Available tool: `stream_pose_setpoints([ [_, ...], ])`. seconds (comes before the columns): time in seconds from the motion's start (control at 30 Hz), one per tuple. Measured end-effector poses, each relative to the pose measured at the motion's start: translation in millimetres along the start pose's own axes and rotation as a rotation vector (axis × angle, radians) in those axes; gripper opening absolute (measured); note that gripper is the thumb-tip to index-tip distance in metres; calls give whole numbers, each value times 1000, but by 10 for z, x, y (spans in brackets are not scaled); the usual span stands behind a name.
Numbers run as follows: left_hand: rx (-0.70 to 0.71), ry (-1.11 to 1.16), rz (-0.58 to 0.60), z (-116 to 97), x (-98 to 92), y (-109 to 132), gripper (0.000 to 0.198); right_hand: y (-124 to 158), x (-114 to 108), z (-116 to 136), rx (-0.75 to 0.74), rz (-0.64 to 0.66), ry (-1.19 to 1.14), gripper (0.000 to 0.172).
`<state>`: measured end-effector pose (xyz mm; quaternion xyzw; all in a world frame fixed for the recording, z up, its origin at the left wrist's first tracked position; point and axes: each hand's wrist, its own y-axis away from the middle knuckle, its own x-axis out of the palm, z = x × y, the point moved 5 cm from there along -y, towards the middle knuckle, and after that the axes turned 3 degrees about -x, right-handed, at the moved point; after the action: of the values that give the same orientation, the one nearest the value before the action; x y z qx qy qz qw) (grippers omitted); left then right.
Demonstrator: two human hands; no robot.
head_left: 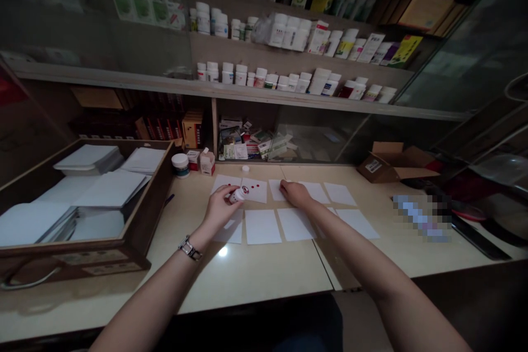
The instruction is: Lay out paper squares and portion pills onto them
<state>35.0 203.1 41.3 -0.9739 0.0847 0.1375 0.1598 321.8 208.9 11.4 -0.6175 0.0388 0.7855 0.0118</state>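
Note:
My left hand (218, 210) is shut on a white pill bottle (238, 194), which lies tilted with its mouth toward a sheet of white paper (258, 192). Several small red tablets (249, 188) lie on that sheet. My right hand (293, 193) rests on another white sheet (277, 190), its fingertips pressed down and partly hidden. More white sheets (263, 226) lie in rows around both hands. A small white bottle cap (246, 168) sits on the counter just beyond the sheets.
A wooden drawer (142, 220) of stacked white paper stands left of the pale counter (256, 275), with a white jar (180, 165) and small carton (207, 163) behind. An open cardboard box (396, 162) sits right. Medicine bottles fill shelves (289, 33) ahead.

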Motion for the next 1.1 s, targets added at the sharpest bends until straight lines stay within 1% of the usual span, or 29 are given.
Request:
stream_pose_setpoints([
  [0.13, 5, 3, -6, -37, -24, -7, 31, 12, 14, 17, -52, 29, 113, 24],
  [0.27, -7, 3, -15, -67, -50, -4, 31, 56, 5, 23, -84, 25, 146, 25],
  [0.3, -11, 3, -18, -67, -55, -4, 31, 54, -12, 8, -83, 6, 128, 26],
  [0.37, -15, 7, -21, -55, -57, -5, 31, 22, -91, -57, -83, -84, 39, 26],
  [0.43, -17, 13, -18, -33, -51, -7, 31, -43, -214, -192, -69, -185, -75, 26],
  [0.5, -23, 24, -13, -11, -39, -8, 31, -119, -333, -383, -34, -222, -130, 25],
  [0.57, -25, 37, -7, -3, -25, -6, 32, -165, -420, -599, 26, -196, -122, 23],
  [0.63, -19, 46, -3, -11, -15, 0, 32, -153, -463, -791, 75, -152, -98, 22],
  [0.73, -1, 50, 6, -27, -2, 5, 32, -50, -434, -967, 118, -77, -67, 23],
  [0.8, 1, 56, 14, -22, 6, 5, 31, 27, -384, -999, 116, -45, -53, 25],
  [0.9, -14, 65, 13, 4, 9, 0, 33, 97, -327, -970, 92, -27, -37, 29],
  [1.0, -25, 72, 15, 18, 5, -4, 33, 121, -317, -920, 66, -28, -18, 33],
  [1.1, -35, 65, 8, 17, -10, -8, 33, 142, -330, -894, 41, -28, -4, 33],
])
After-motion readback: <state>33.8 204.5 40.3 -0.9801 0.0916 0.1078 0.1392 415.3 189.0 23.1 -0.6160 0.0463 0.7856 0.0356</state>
